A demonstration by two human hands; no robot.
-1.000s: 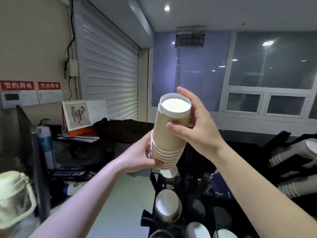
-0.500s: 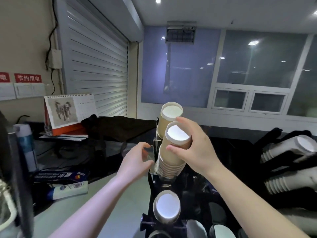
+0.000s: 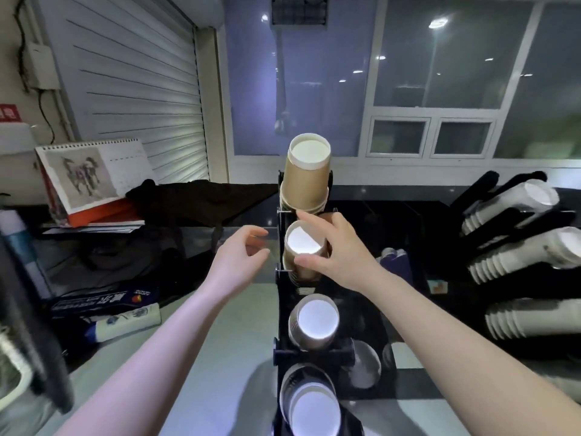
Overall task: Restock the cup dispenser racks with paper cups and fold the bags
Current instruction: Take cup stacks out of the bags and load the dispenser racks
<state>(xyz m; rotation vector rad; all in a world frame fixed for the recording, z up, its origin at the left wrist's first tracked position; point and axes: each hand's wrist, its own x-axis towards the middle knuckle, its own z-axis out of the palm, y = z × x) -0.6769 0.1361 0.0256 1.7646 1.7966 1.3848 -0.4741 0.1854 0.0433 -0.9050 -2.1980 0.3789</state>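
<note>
Gripping the cup stack [image 3: 302, 250] with our right hand [image 3: 338, 250] — thumb and fingers curled round it — it sits in the rack's [image 3: 280, 280] second slot; left hand [image 3: 240, 258] hovers beside, loosely open, holding nothing.

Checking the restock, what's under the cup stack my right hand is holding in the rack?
Below the stack gripped by the right hand, another brown cup stack fills the next slot of the black rack. The held stack's lower cups are hidden.
</note>
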